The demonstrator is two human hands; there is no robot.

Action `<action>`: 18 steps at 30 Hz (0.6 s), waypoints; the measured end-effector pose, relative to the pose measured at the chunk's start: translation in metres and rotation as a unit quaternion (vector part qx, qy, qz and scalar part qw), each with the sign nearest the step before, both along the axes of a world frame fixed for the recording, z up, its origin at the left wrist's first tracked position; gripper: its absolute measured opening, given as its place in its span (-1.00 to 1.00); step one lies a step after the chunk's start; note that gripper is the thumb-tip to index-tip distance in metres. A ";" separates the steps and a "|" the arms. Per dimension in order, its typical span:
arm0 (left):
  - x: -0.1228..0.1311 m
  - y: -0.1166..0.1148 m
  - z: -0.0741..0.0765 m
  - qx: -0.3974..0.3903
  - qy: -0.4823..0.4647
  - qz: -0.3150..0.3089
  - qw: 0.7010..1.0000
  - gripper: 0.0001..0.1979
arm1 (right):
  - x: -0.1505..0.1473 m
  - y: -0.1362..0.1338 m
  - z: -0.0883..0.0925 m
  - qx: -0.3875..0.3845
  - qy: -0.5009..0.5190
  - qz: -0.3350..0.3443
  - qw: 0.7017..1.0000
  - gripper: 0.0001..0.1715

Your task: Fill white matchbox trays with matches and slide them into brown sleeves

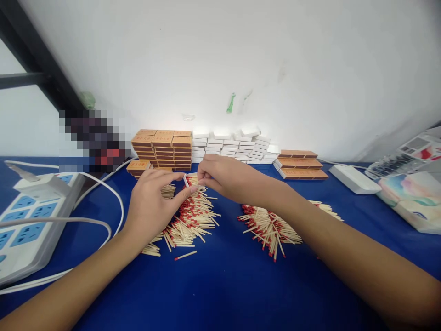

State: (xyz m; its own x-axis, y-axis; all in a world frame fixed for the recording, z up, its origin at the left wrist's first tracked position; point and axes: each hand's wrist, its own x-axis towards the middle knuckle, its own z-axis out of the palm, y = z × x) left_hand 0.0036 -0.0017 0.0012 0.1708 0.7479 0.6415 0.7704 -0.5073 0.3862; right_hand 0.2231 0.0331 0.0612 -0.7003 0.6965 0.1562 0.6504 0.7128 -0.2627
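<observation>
Both hands meet over a small white matchbox tray [191,180] holding red-tipped matches. My left hand [154,201] grips the tray from the left, its fingers curled round it. My right hand [230,177] pinches the tray's right end, fingers pressed together. Under the hands lies a loose pile of matches [189,221] on the blue table [223,285]. A second pile of matches [268,228] lies beneath my right forearm.
Along the wall stand stacked orange matchbox sleeves [161,148], white inner trays [230,146] and more orange boxes [299,164]. A white power strip [31,216] with cables sits at left. A white flat device [354,178] and printed packets [409,193] lie at right.
</observation>
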 end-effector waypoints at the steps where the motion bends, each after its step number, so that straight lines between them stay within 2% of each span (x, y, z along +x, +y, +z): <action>1: 0.000 0.000 0.000 0.002 -0.001 0.003 1.000 -0.67 | 0.000 0.001 0.000 0.004 0.010 0.000 1.000 -0.84; 5: -0.002 0.001 0.002 0.023 -0.021 0.024 0.999 -0.71 | 0.002 0.012 -0.003 0.051 0.072 -0.052 0.995 -0.84; 8: -0.003 0.002 0.006 0.050 -0.044 0.050 0.997 -0.71 | 0.003 0.023 -0.016 0.050 0.086 -0.102 0.990 -0.85; 14: -0.002 0.001 0.007 0.054 -0.047 0.055 0.996 -0.71 | 0.003 0.038 -0.052 0.026 0.019 -0.101 0.994 -0.79; 18: -0.001 0.001 0.003 0.055 -0.044 0.048 0.996 -0.71 | 0.000 0.039 -0.060 0.029 -0.007 -0.111 0.993 -0.82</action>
State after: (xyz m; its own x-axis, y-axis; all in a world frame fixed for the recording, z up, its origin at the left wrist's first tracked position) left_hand 0.0022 -0.0004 0.0043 0.0420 0.6818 0.7304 0.7835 -0.4760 0.3993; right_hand 0.2232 0.0717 0.0015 -0.5322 0.8247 0.1913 0.7970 0.5642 -0.2154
